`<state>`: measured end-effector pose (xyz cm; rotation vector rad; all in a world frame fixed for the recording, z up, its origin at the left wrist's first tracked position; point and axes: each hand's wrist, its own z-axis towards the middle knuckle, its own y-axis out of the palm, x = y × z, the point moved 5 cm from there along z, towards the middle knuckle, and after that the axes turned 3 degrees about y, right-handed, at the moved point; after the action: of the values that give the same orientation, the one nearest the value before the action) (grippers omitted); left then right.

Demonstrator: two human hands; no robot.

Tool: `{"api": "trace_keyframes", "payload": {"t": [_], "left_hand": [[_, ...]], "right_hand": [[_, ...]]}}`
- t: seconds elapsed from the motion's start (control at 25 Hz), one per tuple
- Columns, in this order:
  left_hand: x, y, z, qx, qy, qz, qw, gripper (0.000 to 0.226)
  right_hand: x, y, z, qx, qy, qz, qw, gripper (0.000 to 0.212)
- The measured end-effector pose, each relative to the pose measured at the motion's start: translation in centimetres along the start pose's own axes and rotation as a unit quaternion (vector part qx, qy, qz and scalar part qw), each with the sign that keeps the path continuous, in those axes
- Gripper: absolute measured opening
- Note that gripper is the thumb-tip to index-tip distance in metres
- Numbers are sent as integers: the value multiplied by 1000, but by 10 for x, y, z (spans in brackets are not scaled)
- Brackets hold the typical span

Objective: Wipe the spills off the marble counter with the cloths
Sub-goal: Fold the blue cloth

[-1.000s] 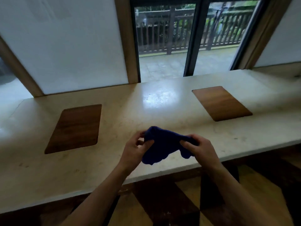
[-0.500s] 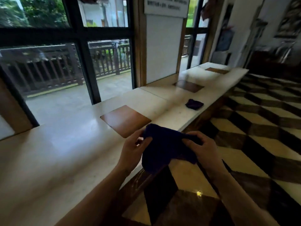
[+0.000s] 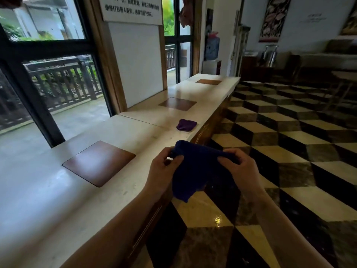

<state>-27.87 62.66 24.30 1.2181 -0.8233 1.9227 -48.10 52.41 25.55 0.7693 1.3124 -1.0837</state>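
Observation:
A dark blue cloth (image 3: 195, 171) hangs between my two hands, past the front edge of the marble counter (image 3: 58, 190) and over the floor. My left hand (image 3: 164, 169) pinches its left top corner. My right hand (image 3: 241, 169) grips its right top edge. A second, purple cloth (image 3: 186, 124) lies crumpled on the counter farther along, near the front edge. The pale counter runs from near left to far right. Faint marks show on the marble around the purple cloth.
Three brown wooden inlays sit in the counter: a near one (image 3: 98, 163), a middle one (image 3: 177, 103), a far one (image 3: 208, 81). Windows and a white panel (image 3: 135, 62) line the counter's far side. Checkered tile floor (image 3: 289, 151) spreads to the right, with furniture at the back.
My view has swung right, from facing the counter to looking along its length; the purple cloth has come into sight. Both hands keep holding the blue cloth, now off the counter's edge.

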Motion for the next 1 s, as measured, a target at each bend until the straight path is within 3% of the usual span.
{"api": "trace_keyframes", "payload": {"t": [0.36,0.76,1.0], "left_hand": [[-43,-8,90,2,-34,-59,998,14],[-103,-44,260,-2,-41,-101,994,20],[-150,-33,348,-2,-60,-87,994,14]], "right_hand": [[22,38,97,6,19,-4,1000,13],[26,110,268,11,9,-40,999,11],[42,122,352,10,12,-47,999,14]]}}
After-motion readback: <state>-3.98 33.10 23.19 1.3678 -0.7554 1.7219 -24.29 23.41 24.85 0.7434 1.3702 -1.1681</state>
